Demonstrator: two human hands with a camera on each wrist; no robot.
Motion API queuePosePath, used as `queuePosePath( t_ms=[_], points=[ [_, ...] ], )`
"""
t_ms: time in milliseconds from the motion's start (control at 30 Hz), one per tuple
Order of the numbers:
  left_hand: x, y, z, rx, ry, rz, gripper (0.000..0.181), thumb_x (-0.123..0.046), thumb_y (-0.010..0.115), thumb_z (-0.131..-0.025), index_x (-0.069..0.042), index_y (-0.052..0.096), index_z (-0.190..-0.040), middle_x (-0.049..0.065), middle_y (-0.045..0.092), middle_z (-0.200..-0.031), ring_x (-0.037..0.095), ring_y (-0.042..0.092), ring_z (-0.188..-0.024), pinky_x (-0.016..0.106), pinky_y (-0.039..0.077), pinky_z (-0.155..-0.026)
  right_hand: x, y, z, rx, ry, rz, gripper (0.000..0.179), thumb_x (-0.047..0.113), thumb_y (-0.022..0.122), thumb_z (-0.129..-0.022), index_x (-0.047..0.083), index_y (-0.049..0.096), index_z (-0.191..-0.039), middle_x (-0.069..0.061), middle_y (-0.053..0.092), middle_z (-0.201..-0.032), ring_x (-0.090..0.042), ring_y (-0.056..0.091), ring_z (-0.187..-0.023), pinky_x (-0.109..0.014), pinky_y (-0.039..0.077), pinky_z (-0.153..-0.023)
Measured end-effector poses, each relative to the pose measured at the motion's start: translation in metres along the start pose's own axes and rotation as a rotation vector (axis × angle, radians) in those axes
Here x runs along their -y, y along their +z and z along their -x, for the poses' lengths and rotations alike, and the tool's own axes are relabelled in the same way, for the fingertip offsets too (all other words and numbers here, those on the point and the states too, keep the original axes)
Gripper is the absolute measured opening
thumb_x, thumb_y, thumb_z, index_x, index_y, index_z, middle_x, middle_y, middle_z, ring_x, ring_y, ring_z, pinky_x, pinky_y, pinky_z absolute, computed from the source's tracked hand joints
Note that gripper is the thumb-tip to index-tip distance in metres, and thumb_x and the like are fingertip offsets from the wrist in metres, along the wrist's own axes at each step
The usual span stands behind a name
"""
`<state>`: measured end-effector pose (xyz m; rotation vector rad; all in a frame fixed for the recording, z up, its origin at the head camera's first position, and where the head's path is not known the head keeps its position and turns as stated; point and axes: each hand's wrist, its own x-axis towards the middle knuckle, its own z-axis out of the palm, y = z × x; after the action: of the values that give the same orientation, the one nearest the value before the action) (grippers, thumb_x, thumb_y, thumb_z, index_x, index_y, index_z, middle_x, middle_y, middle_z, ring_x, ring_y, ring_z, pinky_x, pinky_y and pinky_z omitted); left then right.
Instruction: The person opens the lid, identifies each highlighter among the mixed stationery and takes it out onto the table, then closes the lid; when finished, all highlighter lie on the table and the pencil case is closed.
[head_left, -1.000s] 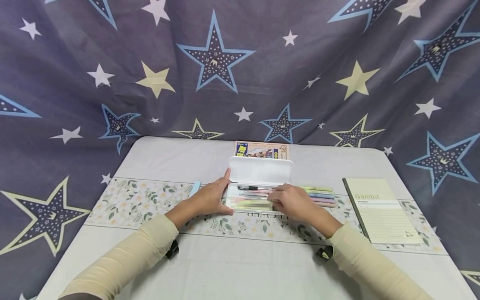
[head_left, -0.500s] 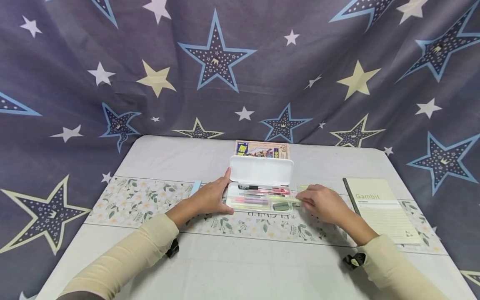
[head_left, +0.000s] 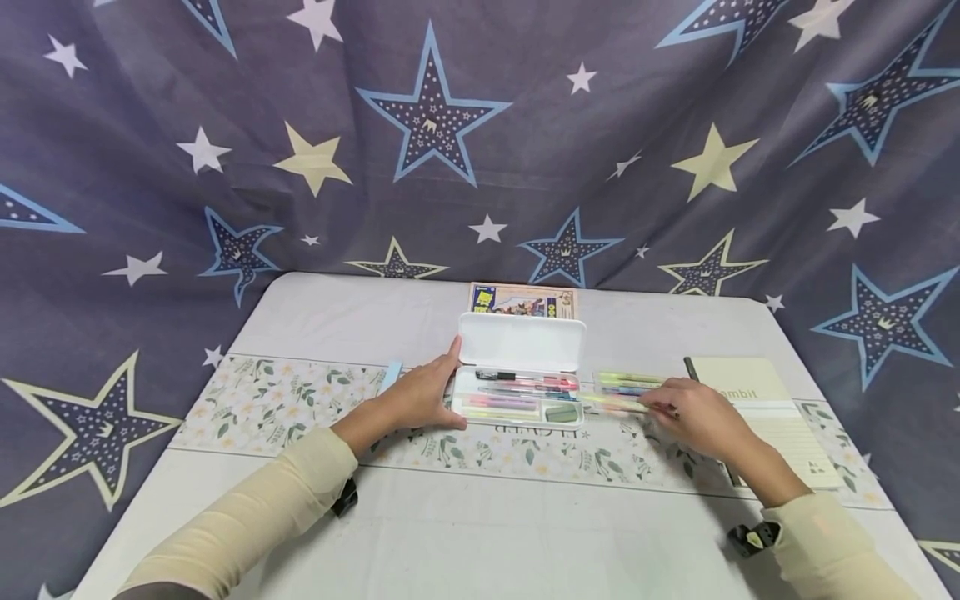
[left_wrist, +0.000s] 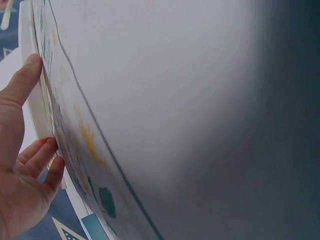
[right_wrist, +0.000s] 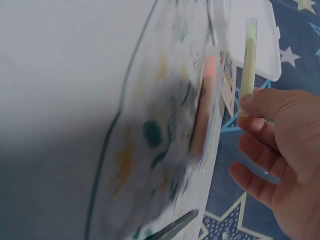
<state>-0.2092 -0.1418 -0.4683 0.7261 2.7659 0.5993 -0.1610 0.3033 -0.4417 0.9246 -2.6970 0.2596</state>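
An open white pencil case (head_left: 517, 423) lies mid-table, its lid (head_left: 522, 340) raised at the back. Inside it are several pens (head_left: 525, 380), a pink and yellow bundle of sticks (head_left: 501, 407) and a grey-green eraser-like block (head_left: 561, 414). My left hand (head_left: 422, 395) holds the case's left end, thumb at the front corner and index finger up by the lid; in the left wrist view the fingertips meet its edge. To the right of the case, my right hand (head_left: 697, 415) pinches a yellow highlighter (right_wrist: 248, 65) between thumb and index finger, its cap end pointing toward the case.
Several pastel highlighters (head_left: 618, 379) lie in a row right of the case, partly behind my right hand. A notebook (head_left: 783, 450) lies farther right. A light blue strip (head_left: 391, 375) is left of the case, and a printed box (head_left: 523, 300) stands behind the lid.
My right hand has drawn the yellow highlighter out of the case and moved right with it, over the row of highlighters. The left hand stays in place.
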Motion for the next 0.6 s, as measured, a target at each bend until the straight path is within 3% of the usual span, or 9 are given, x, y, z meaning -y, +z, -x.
queuePosePath(
  t_ms=[300, 600],
  points=[
    [0.0, 0.0, 0.0, -0.002, -0.001, 0.001, 0.148, -0.059, 0.089, -0.07, -0.012, -0.016, -0.163, 0.011, 0.042, -0.158, 0.028, 0.044, -0.147, 0.046, 0.039, -0.118, -0.014, 0.003, 0.02, 0.063, 0.081, -0.008, 0.023, 0.008, 0.081, -0.083, 0.016, 0.081, -0.104, 0.004, 0.071, -0.085, -0.008, 0.059, -0.07, -0.028, 0.047, -0.059],
    [0.0, 0.0, -0.001, 0.003, -0.004, 0.002, 0.148, -0.059, 0.089, -0.07, -0.011, -0.016, -0.163, 0.012, 0.04, -0.16, 0.029, 0.042, -0.148, 0.046, 0.038, -0.119, -0.021, 0.004, 0.027, 0.098, 0.113, -0.007, 0.023, 0.006, 0.08, -0.084, 0.016, 0.081, -0.104, 0.002, 0.072, -0.088, -0.01, 0.06, -0.072, -0.03, 0.046, -0.06]
  ],
)
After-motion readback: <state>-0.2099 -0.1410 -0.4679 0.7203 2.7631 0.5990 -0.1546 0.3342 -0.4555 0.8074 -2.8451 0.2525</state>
